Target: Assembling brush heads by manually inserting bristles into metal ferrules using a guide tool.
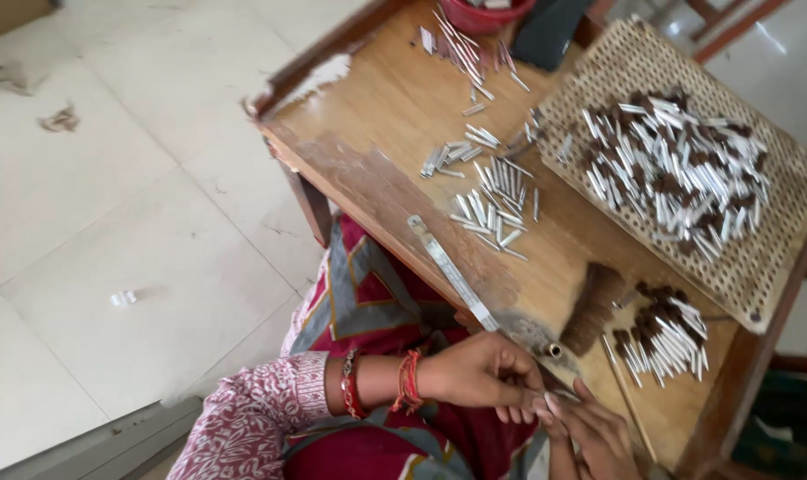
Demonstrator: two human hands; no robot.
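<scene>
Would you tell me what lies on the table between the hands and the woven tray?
In the head view, a brown brush and a pile of white-tipped brown sticks lie between the hands and the woven tray.

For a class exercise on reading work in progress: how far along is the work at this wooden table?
Done, it seems: a big heap of filled tubes lies on the woven tray, and a smaller pile near the hands. In hand: the left hand and right hand meet on one small piece, too small to identify. Left, probably: loose white paper tubes scattered on the table.
</scene>
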